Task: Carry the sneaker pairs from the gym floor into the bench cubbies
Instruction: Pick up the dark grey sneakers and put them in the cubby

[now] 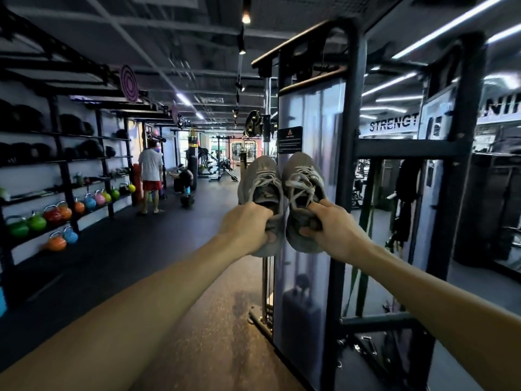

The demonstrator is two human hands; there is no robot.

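With both arms stretched out in front, the person carries one grey pair through the gym, a shoe in each hand. The left hand [248, 224] grips the left sneaker [260, 193] at its heel collar, fingers curled over the rim and the thumb under the heel. The right hand [328, 227] does the same with the right sneaker [303, 187], fingers hooked into the opening by the laces and the thumb pressed to the heel below. Both shoes hang up in the air at about chest height, toes pointing up and away, side by side and just about touching along their inner edges. Nothing rests on the floor [118, 249] here.

Behind the pair stands a weight machine [310, 114] with its pale panel and dark frame. Off to the left, a rack [64, 176] holds coloured kettlebells [56, 214] in rows, and a person in a white shirt and red shorts [150, 176] stands further down the aisle.

This looks like the carrying leg of the job: pickup done, drop-off yet to come. No bench and no cubbies show anywhere in view, so how far along the whole task stands cannot be told. The next move calls for walking on until the bench comes into sight, steering clear of the machine frame on the right, keeping the two shoes together, then lowering and sliding them into one open cubby.
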